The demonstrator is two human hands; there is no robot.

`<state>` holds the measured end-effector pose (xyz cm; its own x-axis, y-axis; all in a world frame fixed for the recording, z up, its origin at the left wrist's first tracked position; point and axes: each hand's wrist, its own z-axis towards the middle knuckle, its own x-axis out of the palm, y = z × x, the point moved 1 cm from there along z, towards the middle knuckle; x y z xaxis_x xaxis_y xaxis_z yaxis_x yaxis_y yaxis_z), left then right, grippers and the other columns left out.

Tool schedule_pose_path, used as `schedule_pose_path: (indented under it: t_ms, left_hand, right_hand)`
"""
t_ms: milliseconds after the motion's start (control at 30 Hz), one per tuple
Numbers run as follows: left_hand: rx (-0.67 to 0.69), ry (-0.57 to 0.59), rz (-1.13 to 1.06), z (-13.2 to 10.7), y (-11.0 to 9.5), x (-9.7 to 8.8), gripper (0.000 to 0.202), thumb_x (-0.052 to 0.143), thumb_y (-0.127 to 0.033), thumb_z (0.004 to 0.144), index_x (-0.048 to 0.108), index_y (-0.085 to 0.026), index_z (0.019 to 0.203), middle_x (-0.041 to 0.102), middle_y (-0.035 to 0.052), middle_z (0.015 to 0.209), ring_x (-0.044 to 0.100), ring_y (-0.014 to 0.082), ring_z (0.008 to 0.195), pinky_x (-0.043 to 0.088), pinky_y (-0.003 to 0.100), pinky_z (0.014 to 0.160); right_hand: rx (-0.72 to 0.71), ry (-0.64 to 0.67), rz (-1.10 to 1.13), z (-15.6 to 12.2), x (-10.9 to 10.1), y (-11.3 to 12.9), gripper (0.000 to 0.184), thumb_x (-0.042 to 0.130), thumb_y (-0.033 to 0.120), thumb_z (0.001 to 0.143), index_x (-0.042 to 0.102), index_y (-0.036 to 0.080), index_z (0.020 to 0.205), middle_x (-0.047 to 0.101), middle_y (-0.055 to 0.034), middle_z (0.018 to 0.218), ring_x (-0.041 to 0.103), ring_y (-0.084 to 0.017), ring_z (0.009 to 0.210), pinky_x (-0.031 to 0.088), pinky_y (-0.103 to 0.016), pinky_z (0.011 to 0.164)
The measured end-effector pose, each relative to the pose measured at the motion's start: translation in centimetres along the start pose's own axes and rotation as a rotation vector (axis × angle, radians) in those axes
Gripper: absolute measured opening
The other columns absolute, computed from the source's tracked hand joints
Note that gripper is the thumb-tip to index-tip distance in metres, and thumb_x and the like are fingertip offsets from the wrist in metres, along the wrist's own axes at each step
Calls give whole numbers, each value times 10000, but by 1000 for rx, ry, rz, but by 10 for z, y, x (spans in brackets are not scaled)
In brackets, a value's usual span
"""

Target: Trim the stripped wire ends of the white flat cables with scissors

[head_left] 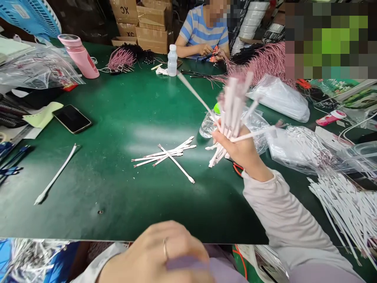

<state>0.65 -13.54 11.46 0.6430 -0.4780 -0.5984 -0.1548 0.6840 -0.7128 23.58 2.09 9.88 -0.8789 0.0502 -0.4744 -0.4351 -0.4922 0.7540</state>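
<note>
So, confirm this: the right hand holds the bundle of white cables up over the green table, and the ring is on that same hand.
Wrong on one point: the ring is on the left hand, not the right, as the head view shows. The rest stands: the right hand holds the bundle of white cables up over the green table.

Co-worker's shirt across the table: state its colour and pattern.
The co-worker's shirt has blue and white horizontal stripes, shown in the head view.
</note>
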Motion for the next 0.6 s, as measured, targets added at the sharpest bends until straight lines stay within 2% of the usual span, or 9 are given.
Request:
schedule_pose_path:
  t_ms: [100, 167, 267, 367, 467, 533, 600]
  left_hand:
    - [-95, -31, 107, -7, 15, 13, 336, 467, -107, 888, 500, -252, 1190, 677, 26, 1032, 639, 136, 899, 516, 269, 828]
    - [-172, -32, 107, -8, 24, 21, 358, 466, -106, 893, 487, -250, 1220, 675, 20, 1039, 633, 132, 912, 507, 259, 821]
    - [-248, -5, 76, -7, 32, 27, 317, 435, -125, 918, 514, -249, 1199, 679, 17, 1026, 631, 134, 900, 505, 258, 804]
    - [-267, 6, 14, -4, 36, 28, 286, 408, -142, 932, 538, -232, 1170, 682, 28, 1005, 632, 136, 882, 507, 258, 797]
    - [-315, 11, -28, -2, 43, 31, 257, 388, -162, 948, 557, -231, 1128, 676, 26, 1007, 632, 125, 897, 507, 238, 811]
    - [-430, -4, 79, 0, 53, 37, 244, 390, -186, 953, 558, -232, 1124, 659, 32, 1041, 627, 140, 919, 513, 260, 814]
    - [-567, -3, 318, 3, 65, 45, 232, 448, -227, 934, 553, -212, 1140, 633, 66, 1081, 612, 198, 946, 521, 326, 800]
  right_hand:
    - [110, -87, 116, -26, 7, -13, 301, 662, 328, 801, 540, 208, 1050, 625, 16, 723, 616, -165, 664, 520, -335, 705]
    - [152, -89, 152, -36, 14, -21, 205, 619, 345, 833, 575, 199, 971, 629, 5, 710, 621, -171, 684, 513, -357, 758]
    - [138, -148, 198, -39, 16, -28, 187, 545, 370, 882, 585, 199, 817, 590, 11, 665, 609, -161, 690, 500, -365, 808]
    - [141, -244, 269, -34, 10, -32, 180, 625, 379, 829, 567, 214, 872, 563, 40, 655, 597, -144, 646, 511, -351, 773]
    - [206, -233, 292, -31, 6, -34, 227, 655, 401, 801, 575, 212, 899, 560, 41, 652, 600, -148, 650, 517, -352, 769]
    - [219, -236, 301, -30, 3, -33, 218, 593, 419, 850, 568, 205, 816, 534, 33, 626, 586, -145, 634, 520, -352, 761]
    - [186, -251, 253, -28, -2, -30, 263, 514, 429, 901, 538, 208, 761, 510, 27, 615, 575, -143, 636, 519, -350, 768]
